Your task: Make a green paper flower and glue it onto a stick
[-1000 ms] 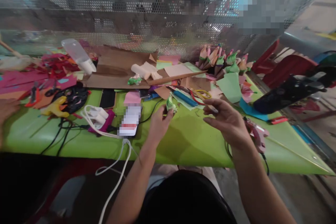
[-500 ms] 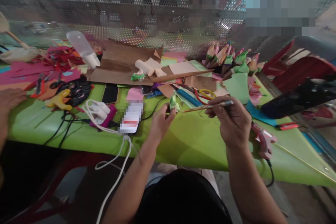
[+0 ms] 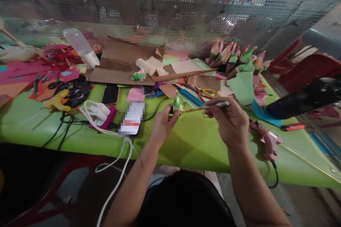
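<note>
Between the thumb and fingers of my left hand point(image 3: 162, 123) is a small green-and-white ruffled paper flower point(image 3: 177, 104), held upright above the table. My right hand point(image 3: 231, 122) is closed around a thin patterned stick point(image 3: 194, 109) with a pale upper end, gripped like a pen. Its tip points left and meets, or nearly meets, the flower's lower edge; actual contact is too small to make out. Just behind the hands lie a blue tool handle point(image 3: 192, 98) and yellow-handled scissors or pliers point(image 3: 210, 93).
A pink glue gun point(image 3: 269, 143) and a dark bottle point(image 3: 303, 99) lie to the right. Paper flowers point(image 3: 234, 55) stand at the back. Left are a charging phone point(image 3: 132, 117), a purple power block point(image 3: 109, 116), cables and a yellow glue gun point(image 3: 57, 101). Cardboard point(image 3: 122, 58) lies behind.
The stick has moved left, bringing its tip to the flower's edge as my right hand shifts the same way. My left hand stays nearly still. Another person's hand at far left has mostly withdrawn.
</note>
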Action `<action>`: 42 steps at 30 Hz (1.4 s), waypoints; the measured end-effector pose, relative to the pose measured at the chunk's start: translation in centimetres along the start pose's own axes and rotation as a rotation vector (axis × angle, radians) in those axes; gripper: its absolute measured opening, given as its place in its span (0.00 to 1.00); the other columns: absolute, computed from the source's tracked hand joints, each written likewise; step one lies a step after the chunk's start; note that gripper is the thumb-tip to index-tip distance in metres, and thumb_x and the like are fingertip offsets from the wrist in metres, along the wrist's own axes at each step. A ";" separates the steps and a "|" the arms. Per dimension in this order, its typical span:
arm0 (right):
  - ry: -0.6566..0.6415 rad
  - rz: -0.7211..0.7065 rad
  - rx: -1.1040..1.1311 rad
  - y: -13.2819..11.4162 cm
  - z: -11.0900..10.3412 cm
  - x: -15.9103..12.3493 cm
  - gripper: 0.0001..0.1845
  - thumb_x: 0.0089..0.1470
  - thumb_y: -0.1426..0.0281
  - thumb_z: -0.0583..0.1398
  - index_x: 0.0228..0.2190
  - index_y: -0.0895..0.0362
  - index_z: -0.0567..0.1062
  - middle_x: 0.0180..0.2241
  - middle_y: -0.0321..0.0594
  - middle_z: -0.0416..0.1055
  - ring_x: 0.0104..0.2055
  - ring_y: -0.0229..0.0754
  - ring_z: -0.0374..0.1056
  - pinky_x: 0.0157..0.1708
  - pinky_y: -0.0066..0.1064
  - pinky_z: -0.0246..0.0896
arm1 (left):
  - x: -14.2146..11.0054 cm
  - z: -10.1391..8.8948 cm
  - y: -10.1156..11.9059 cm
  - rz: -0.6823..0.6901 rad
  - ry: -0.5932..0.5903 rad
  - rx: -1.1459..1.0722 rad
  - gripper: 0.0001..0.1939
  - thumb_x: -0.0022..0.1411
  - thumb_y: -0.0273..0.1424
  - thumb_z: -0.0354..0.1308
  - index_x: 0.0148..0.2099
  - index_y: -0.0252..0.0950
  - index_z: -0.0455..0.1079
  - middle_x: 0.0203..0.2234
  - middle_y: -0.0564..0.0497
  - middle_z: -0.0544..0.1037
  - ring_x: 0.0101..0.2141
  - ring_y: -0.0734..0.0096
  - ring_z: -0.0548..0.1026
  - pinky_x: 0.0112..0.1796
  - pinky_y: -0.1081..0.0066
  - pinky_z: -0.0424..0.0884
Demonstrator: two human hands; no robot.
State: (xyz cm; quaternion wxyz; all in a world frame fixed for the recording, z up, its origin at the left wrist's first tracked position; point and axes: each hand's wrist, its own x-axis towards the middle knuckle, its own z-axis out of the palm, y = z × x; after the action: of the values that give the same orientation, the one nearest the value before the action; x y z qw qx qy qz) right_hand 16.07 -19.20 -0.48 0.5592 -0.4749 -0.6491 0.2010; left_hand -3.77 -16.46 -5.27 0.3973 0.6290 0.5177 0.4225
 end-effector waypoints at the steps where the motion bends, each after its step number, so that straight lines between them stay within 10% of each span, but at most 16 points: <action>1: -0.002 -0.002 0.000 0.0 0.0 0.0 0.08 0.64 0.61 0.61 0.40 0.51 0.77 0.29 0.34 0.77 0.29 0.38 0.74 0.30 0.30 0.70 | 0.0 0.0 0.1 -0.002 -0.003 0.002 0.15 0.67 0.41 0.55 0.48 0.37 0.72 0.34 0.47 0.82 0.28 0.71 0.76 0.29 0.74 0.69; 42: -0.036 -0.074 -0.066 -0.2 -0.2 0.0 0.05 0.64 0.65 0.62 0.41 0.50 0.78 0.30 0.32 0.77 0.29 0.37 0.74 0.32 0.29 0.68 | 0.0 0.1 0.0 -0.020 0.024 0.039 0.15 0.68 0.40 0.55 0.48 0.35 0.72 0.32 0.49 0.81 0.23 0.75 0.73 0.25 0.75 0.65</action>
State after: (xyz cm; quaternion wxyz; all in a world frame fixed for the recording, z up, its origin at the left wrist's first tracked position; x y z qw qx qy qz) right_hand 16.17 -19.32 -0.26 0.5384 -0.4651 -0.6826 0.1673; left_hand -3.66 -16.45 -5.27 0.3831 0.6263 0.5368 0.4157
